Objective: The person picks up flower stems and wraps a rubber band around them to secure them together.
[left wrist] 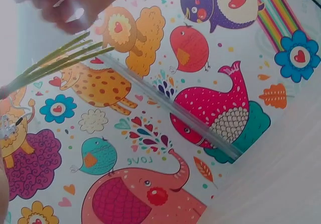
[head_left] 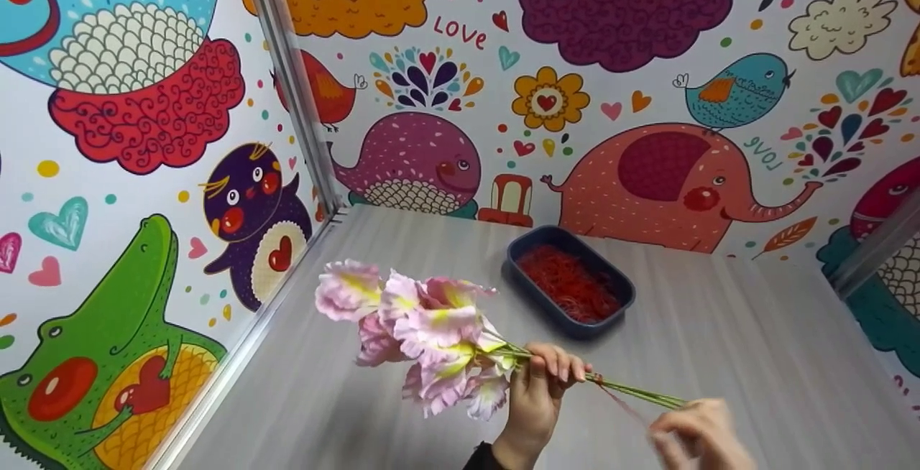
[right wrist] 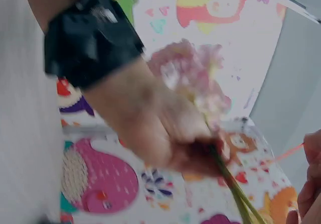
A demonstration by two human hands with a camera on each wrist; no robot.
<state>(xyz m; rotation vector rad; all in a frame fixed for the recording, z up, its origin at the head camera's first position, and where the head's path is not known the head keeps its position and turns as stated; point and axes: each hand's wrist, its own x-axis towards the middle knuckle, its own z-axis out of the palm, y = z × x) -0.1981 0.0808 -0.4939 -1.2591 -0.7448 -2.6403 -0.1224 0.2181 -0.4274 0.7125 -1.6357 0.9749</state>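
My left hand (head_left: 537, 399) grips a bunch of artificial flowers (head_left: 431, 326) by its green stems (head_left: 640, 392), just below the blossoms. The petals are pink-lilac with yellow centres and point to the left. A thin red string (head_left: 624, 405) goes round the stems right beside the left fingers. Its loose end stretches toward my right hand (head_left: 697, 432), which is blurred near the stem ends. In the right wrist view the string (right wrist: 286, 154) runs taut to the right hand's fingertips (right wrist: 312, 146), which pinch it. The cut stem tips (left wrist: 75, 53) show in the left wrist view.
A dark blue plastic tub (head_left: 512, 269) holding a tangle of red strings (head_left: 575, 287) stands on the grey wood-grain table (head_left: 719, 312), behind the hands. Panels printed with cartoon animals (head_left: 647, 182) enclose the table at the back and left.
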